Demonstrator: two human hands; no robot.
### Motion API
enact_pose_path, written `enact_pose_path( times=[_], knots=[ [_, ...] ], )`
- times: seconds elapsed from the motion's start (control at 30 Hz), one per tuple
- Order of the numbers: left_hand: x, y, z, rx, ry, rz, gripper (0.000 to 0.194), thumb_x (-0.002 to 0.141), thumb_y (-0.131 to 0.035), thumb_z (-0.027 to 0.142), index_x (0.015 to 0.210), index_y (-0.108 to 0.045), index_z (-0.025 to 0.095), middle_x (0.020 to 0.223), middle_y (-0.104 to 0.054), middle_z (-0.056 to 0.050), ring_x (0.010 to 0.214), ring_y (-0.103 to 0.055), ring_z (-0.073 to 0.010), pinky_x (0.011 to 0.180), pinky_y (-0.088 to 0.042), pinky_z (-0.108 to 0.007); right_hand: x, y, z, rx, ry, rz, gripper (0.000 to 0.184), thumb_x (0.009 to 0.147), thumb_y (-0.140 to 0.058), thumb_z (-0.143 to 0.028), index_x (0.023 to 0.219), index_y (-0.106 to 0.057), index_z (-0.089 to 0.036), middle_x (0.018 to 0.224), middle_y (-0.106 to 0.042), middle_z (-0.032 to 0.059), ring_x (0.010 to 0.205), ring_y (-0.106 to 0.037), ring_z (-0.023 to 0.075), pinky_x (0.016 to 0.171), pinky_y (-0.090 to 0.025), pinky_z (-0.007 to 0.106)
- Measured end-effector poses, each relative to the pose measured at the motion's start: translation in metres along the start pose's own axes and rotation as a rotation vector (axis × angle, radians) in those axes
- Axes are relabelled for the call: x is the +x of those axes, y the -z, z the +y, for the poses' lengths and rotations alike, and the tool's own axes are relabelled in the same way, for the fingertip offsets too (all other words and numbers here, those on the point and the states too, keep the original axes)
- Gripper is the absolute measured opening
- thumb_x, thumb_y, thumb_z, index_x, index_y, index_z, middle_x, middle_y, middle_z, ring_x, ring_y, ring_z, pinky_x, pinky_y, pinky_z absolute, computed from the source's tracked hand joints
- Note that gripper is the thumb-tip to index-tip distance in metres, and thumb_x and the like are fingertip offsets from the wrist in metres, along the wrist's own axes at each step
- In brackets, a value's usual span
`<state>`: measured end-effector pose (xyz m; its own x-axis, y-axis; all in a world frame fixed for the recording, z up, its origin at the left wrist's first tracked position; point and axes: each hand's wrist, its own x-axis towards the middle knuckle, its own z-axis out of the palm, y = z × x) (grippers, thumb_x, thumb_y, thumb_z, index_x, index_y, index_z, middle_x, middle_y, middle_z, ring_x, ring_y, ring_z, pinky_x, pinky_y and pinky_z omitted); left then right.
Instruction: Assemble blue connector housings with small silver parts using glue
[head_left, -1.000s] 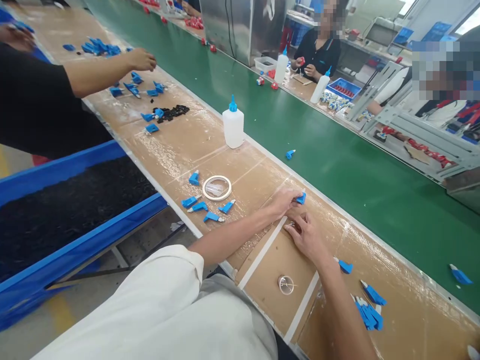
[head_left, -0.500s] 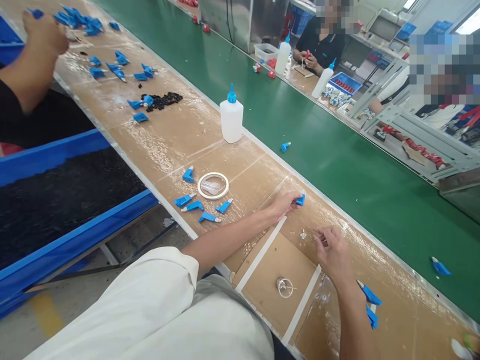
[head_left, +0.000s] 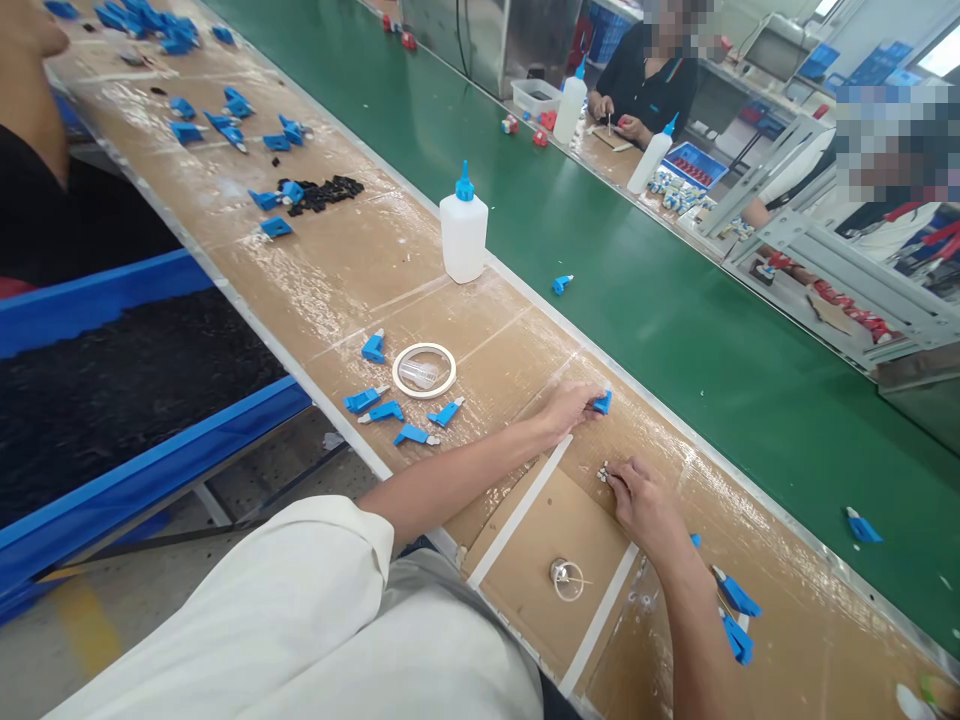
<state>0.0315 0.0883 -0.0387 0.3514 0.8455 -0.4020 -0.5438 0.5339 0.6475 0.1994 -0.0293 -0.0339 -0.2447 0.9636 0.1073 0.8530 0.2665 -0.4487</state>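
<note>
My left hand point(head_left: 571, 404) rests on the brown work surface point(head_left: 352, 270) and pinches a small blue plastic part point(head_left: 602, 402) at its fingertips. My right hand point(head_left: 641, 500) lies just below it, fingers curled, with the fingertips on some tiny pale metal pieces point(head_left: 603, 472) on the board. A small round clear dish point(head_left: 568, 577) sits in the taped-off square in front of me. More blue parts point(head_left: 735, 612) lie behind my right forearm.
Several blue parts point(head_left: 390, 408) and a tape ring point(head_left: 425, 369) lie to my left, a white glue bottle point(head_left: 463, 228) beyond. A green conveyor point(head_left: 675, 300) runs along the far edge, carrying stray blue parts. Co-workers sit across and at far left. A blue bin point(head_left: 112, 400) holds black bits.
My right hand lifted away to the right, then came back down onto the tiny metal pieces. The left hand kept its hold. The loose blue parts on the conveyor drifted.
</note>
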Motion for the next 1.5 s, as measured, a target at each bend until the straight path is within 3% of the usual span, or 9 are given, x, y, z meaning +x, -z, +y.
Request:
enact_pose_path(
  times=[0.13,0.27,0.4,0.5,0.6,0.73,0.97,1.23,1.5],
  knots=[
    [0.000,0.000,0.000,0.010,0.004,0.006,0.018,0.076,-0.072,0.016,0.064,-0.058,0.014,0.062,-0.056,0.001,0.059,-0.053,-0.0079,0.058,-0.044,-0.020,0.004,0.002,-0.002,0.015,-0.032,0.002,0.026,0.095,-0.047,-0.030,0.078,-0.066,-0.024,0.076,-0.059,0.0064,0.065,-0.054,0.0205,0.062,-0.044,0.034],
    [-0.002,0.000,0.000,0.018,0.009,-0.003,0.017,0.077,-0.070,0.016,0.065,-0.058,0.015,0.063,-0.055,0.002,0.060,-0.052,-0.0069,0.057,-0.043,-0.019,0.003,0.010,-0.006,0.078,-0.104,0.038,0.026,0.094,-0.050,-0.037,0.077,-0.064,-0.024,0.077,-0.063,0.0075,0.073,-0.060,0.0233,0.069,-0.049,0.038],
    [-0.012,-0.003,0.001,0.025,0.019,-0.096,0.020,0.075,-0.074,0.022,0.067,-0.058,0.015,0.065,-0.055,0.003,0.061,-0.051,-0.0060,0.059,-0.043,-0.018,-0.009,0.026,-0.014,0.169,-0.206,0.118,0.027,0.096,-0.053,-0.045,0.087,-0.065,-0.022,0.079,-0.069,0.0062,0.072,-0.066,0.0214,0.070,-0.055,0.038],
    [-0.027,-0.007,0.000,-0.001,0.051,-0.298,0.027,0.069,-0.082,0.029,0.070,-0.059,0.014,0.068,-0.054,0.003,0.062,-0.051,-0.0060,0.058,-0.043,-0.019,-0.022,0.038,-0.024,0.468,-0.350,0.273,0.031,0.091,-0.064,-0.051,0.092,-0.069,-0.020,0.080,-0.074,0.0060,0.068,-0.071,0.0200,0.066,-0.060,0.037],
    [-0.042,-0.009,-0.004,0.005,0.122,-0.478,0.036,0.065,-0.086,0.038,0.073,-0.062,0.014,0.071,-0.055,0.002,0.062,-0.054,-0.0065,0.056,-0.044,-0.019,-0.033,0.044,-0.031,0.867,-0.489,0.432,0.034,0.073,-0.085,-0.049,0.085,-0.075,-0.020,0.078,-0.076,0.0066,0.065,-0.072,0.0205,0.060,-0.061,0.035],
    [-0.052,-0.008,-0.010,0.047,0.191,-0.504,0.043,0.062,-0.089,0.045,0.079,-0.066,0.013,0.069,-0.056,0.001,0.059,-0.055,-0.0067,0.054,-0.043,-0.018,-0.040,0.041,-0.035,1.059,-0.527,0.472,0.033,0.064,-0.092,-0.046,0.080,-0.078,-0.021,0.074,-0.076,0.0068,0.060,-0.071,0.0195,0.052,-0.060,0.031],
    [-0.049,-0.006,-0.015,0.055,0.209,-0.491,0.044,0.061,-0.089,0.044,0.079,-0.064,0.013,0.070,-0.056,0.001,0.058,-0.056,-0.0067,0.052,-0.041,-0.018,-0.041,0.033,-0.035,1.159,-0.581,0.474,0.032,0.062,-0.092,-0.047,0.076,-0.077,-0.022,0.069,-0.074,0.0056,0.058,-0.069,0.0162,0.046,-0.054,0.024],
    [-0.044,-0.002,-0.020,0.036,0.225,-0.499,0.035,0.068,-0.086,0.037,0.077,-0.063,0.012,0.070,-0.057,0.001,0.061,-0.058,-0.0069,0.055,-0.045,-0.018,-0.049,0.029,-0.041,1.103,-0.602,0.457,0.030,0.062,-0.089,-0.044,0.071,-0.074,-0.020,0.063,-0.072,0.0043,0.050,-0.067,0.0155,0.041,-0.050,0.021],
    [-0.037,-0.001,-0.018,-0.026,0.254,-0.459,0.015,0.083,-0.072,0.020,0.077,-0.061,0.011,0.069,-0.058,0.002,0.058,-0.056,-0.0052,0.055,-0.045,-0.018,-0.079,0.024,-0.077,0.870,-0.598,0.344,0.023,0.074,-0.085,-0.040,0.075,-0.076,-0.019,0.067,-0.075,0.0067,0.057,-0.074,0.0216,0.043,-0.056,0.022]
  ],
)
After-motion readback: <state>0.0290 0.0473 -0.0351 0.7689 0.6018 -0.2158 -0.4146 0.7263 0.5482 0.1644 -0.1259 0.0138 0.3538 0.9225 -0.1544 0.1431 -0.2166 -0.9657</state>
